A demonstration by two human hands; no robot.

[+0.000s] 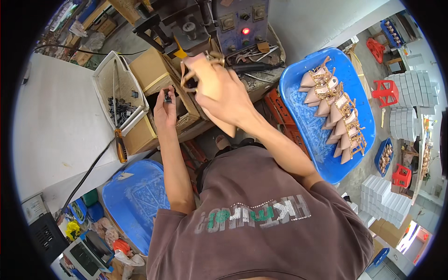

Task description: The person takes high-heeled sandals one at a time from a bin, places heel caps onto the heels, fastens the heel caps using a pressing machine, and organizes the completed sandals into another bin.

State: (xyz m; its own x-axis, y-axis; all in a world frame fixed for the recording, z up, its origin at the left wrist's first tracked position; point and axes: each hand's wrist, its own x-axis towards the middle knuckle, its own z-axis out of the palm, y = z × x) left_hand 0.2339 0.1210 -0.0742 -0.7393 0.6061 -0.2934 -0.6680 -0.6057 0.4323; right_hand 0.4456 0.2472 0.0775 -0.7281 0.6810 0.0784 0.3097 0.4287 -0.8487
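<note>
My right hand grips a beige pointed-toe shoe, blurred a little, in front of the machine. The shoe's pointed end hangs down toward my body, and its straps show at the far end. To the left, over the edge of an open cardboard box, my left hand pinches a small black piece between the fingertips. Similar-looking black pieces lie in a white tray on the left, with an orange-handled screwdriver lying across it.
A blue tub on the right holds several beige shoes with gold-coloured straps. Another blue tub is low at the left. Beside the machine, a control panel has a lit red lamp; pliers and other tools lie below it.
</note>
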